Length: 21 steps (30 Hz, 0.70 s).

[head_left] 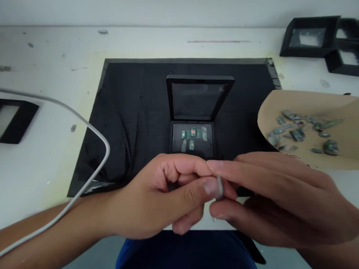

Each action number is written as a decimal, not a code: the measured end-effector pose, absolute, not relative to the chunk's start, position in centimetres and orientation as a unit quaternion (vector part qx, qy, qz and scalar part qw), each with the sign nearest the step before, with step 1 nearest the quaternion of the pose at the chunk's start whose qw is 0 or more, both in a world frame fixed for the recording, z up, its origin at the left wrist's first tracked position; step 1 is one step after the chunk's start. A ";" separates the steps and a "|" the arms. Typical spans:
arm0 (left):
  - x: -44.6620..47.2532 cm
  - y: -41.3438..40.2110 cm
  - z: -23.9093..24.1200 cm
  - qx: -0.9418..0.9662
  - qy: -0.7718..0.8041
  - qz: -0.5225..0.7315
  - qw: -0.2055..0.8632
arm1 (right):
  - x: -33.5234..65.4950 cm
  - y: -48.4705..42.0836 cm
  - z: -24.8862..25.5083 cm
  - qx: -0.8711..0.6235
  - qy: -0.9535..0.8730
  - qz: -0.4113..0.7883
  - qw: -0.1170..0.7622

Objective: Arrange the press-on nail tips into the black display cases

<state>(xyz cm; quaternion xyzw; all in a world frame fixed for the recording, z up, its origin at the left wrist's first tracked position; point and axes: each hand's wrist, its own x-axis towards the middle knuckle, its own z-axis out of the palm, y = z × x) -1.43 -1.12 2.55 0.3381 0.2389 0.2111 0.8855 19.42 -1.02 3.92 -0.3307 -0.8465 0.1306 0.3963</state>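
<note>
In front of my body I hold a small grey-green piece, apparently a false nail (219, 188), seen nearly edge-on. My left hand (169, 193) is closed, its thumb pressing against the piece with the fingers curled behind it. My right hand (276, 194) comes in from the right, its index finger at the piece's upper end and its thumb by the lower end. Beyond the hands stands a black display box (214, 139) with its clear-windowed lid (200, 98) raised. Inside lie several green false nails (191, 144) in two rows, one bearing a pinkish mark.
A black mat (131, 97) covers the middle of the white table (61, 48). On the right, brown paper (353, 140) holds several loose decorated nails (299, 134). Black boxes (310, 37) stand at the back right, another box (11, 120) at left. A white cable (105, 147) crosses my left forearm.
</note>
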 end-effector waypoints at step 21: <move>-2.4 -0.2 4.7 0.536 0.356 0.065 0.763 | 21.8 0.6 1.2 -0.410 -0.889 0.067 0.193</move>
